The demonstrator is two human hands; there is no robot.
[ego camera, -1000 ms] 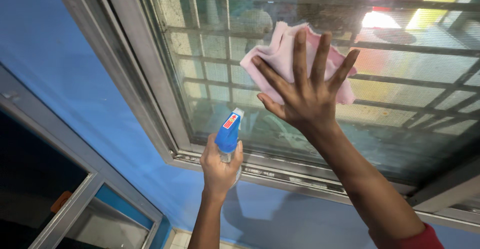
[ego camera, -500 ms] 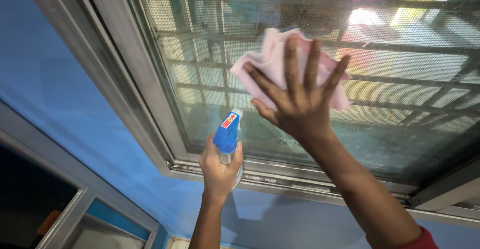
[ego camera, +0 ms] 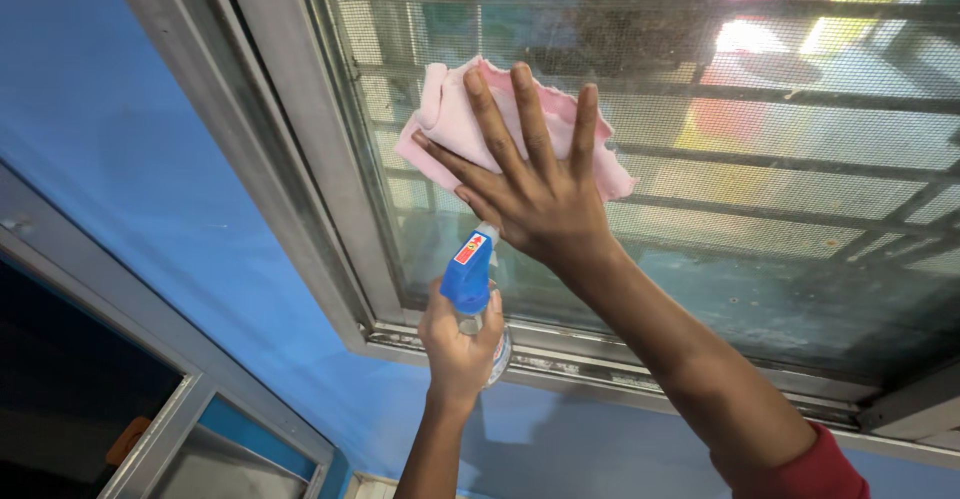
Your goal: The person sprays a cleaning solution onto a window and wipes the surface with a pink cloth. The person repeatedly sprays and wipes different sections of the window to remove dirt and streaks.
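Observation:
My right hand (ego camera: 535, 184) lies flat with fingers spread on a pink cloth (ego camera: 450, 109), pressing it against the window pane (ego camera: 760, 249). The cloth sits near the pane's left edge, close to the grey metal frame (ego camera: 300, 159). Below it, my left hand (ego camera: 460, 344) is wrapped around a clear spray bottle with a blue trigger head (ego camera: 467, 277), held upright just in front of the window's bottom rail (ego camera: 600, 359). The nozzle almost touches my right wrist.
Behind the glass are a mesh screen and metal grille bars (ego camera: 800, 99), with colourful shapes beyond. A blue wall (ego camera: 120, 159) surrounds the window. At lower left is another grey frame (ego camera: 150, 429) around a dark opening.
My right hand has slid the pink cloth left across the pane, toward the frame's left side. The left hand with the spray bottle stays under it, nearly unmoved.

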